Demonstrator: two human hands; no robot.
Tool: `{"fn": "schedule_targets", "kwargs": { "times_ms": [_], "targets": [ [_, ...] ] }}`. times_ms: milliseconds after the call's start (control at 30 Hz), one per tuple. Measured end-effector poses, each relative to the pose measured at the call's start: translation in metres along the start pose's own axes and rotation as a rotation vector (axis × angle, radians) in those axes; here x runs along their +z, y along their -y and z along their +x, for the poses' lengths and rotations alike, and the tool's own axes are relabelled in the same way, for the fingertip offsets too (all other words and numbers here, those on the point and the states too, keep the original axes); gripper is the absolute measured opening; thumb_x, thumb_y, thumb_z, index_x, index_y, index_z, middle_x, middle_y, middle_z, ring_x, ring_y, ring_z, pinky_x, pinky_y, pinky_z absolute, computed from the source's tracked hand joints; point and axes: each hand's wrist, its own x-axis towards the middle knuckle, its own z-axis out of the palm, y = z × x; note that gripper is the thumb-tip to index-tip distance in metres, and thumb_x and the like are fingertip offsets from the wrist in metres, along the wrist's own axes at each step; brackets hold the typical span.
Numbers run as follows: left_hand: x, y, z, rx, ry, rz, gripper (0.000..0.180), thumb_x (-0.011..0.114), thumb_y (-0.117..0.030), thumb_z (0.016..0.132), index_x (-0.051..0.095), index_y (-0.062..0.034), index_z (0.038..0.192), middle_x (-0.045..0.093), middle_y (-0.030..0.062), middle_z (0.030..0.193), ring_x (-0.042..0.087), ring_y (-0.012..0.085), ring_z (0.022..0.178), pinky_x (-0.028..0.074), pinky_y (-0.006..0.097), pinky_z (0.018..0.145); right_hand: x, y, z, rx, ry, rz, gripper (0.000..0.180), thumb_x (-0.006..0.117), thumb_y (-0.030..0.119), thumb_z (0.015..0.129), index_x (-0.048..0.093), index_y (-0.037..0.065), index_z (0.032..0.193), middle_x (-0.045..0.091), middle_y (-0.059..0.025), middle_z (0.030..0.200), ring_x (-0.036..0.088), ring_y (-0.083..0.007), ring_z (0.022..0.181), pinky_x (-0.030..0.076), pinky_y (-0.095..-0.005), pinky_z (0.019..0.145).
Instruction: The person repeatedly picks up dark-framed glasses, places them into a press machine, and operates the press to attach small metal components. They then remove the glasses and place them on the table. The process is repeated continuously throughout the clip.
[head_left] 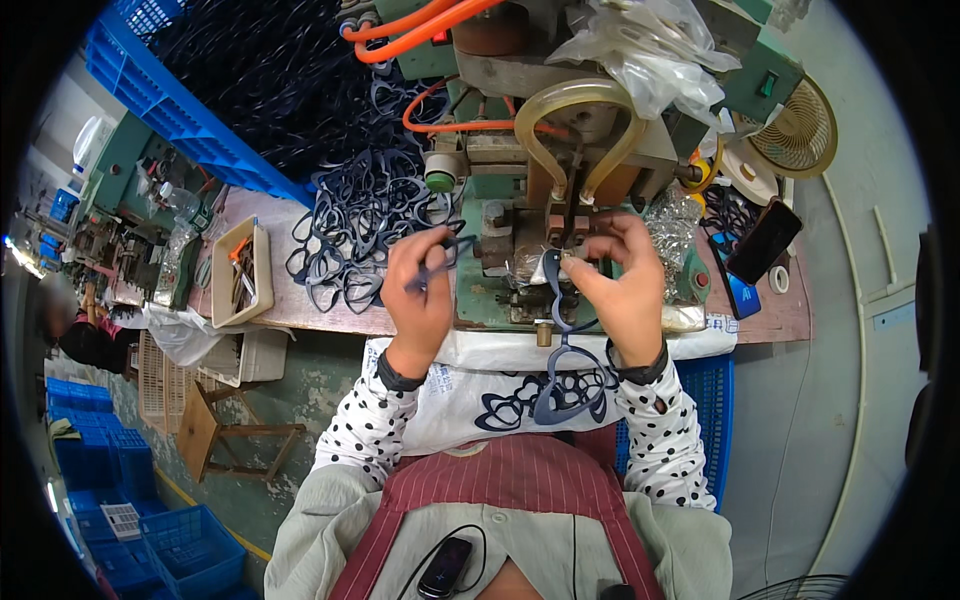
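Note:
My right hand [628,285], thumb and finger closed, pinches one end of a dark blue eyeglass frame front [575,352] at the jaws of the green bench machine [512,250]. The frame's rims hang down over the machine's front edge toward my lap. To the left, my left hand [420,295] is curled around another dark eyeglass frame, blurred and partly hidden by the fingers. A loose heap of eyeglass frames [355,230] lies on the table beside that hand. Several more frames [505,403] rest on the white sack [440,405] across my lap.
A blue crate [190,95] full of dark frames tips toward the table at upper left. A cream tool tray [243,275] stands at the left. Yellowish hoses [530,110] arch over the jaws. A phone [765,242] and a fan [800,125] are at right.

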Motion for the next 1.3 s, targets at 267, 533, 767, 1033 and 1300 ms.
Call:
{"fn": "schedule_targets", "kwargs": {
  "times_ms": [267,533,767,1033,1300],
  "targets": [
    [0.0,-0.042,0.0,0.575,0.22,-0.104,0.033,0.065,-0.004,0.08,0.064,-0.0035,0.113,0.067,0.0124,0.109,0.066,0.0269,0.094,0.052,0.042,0.086,0.014,-0.008,0.003,0.035,0.003,0.221,0.054,0.074,0.001,0.073,0.043,-0.006,0.116,0.067,-0.0112,0.084,0.062,-0.0127,0.076,0.048,-0.026,0.07],
    [-0.008,-0.057,0.067,-0.351,0.048,-0.778,0.021,0.057,-0.009,0.097,0.062,0.0044,0.112,0.069,0.014,0.1,0.066,0.0189,0.089,0.052,0.031,0.083,0.014,-0.008,0.0,0.076,-0.041,0.211,0.058,0.072,-0.001,0.073,0.041,-0.007,0.121,0.065,-0.0091,0.085,0.06,-0.0119,0.08,0.047,-0.0254,0.075],
    [-0.005,-0.054,0.036,0.294,0.085,-0.185,0.025,0.057,0.002,0.087,0.065,0.0003,0.11,0.069,0.0139,0.098,0.066,0.0298,0.089,0.052,0.038,0.083,0.016,-0.014,-0.002,0.046,-0.049,0.273,0.061,0.072,-0.001,0.074,0.039,-0.006,0.125,0.065,-0.0087,0.089,0.06,-0.013,0.084,0.048,-0.0263,0.078],
    [0.024,-0.057,-0.013,0.612,0.497,-0.273,0.032,0.062,-0.005,0.084,0.063,-0.0007,0.115,0.064,0.0155,0.117,0.064,0.0284,0.103,0.051,0.045,0.095,-0.052,-0.055,0.013,-0.116,-0.296,-0.276,0.04,0.068,0.001,0.079,0.058,0.003,0.118,0.068,-0.0105,0.102,0.063,-0.0197,0.096,0.048,-0.0314,0.087],
    [0.027,-0.05,-0.013,0.57,0.519,-0.368,0.039,0.059,0.002,0.08,0.062,0.0003,0.118,0.063,0.0162,0.118,0.064,0.0292,0.104,0.05,0.047,0.097,-0.106,-0.121,-0.007,-0.027,-0.35,-0.451,0.021,0.068,0.011,0.082,0.067,0.001,0.101,0.067,-0.0113,0.084,0.064,-0.0257,0.068,0.051,-0.0349,0.066]
  ]
}}
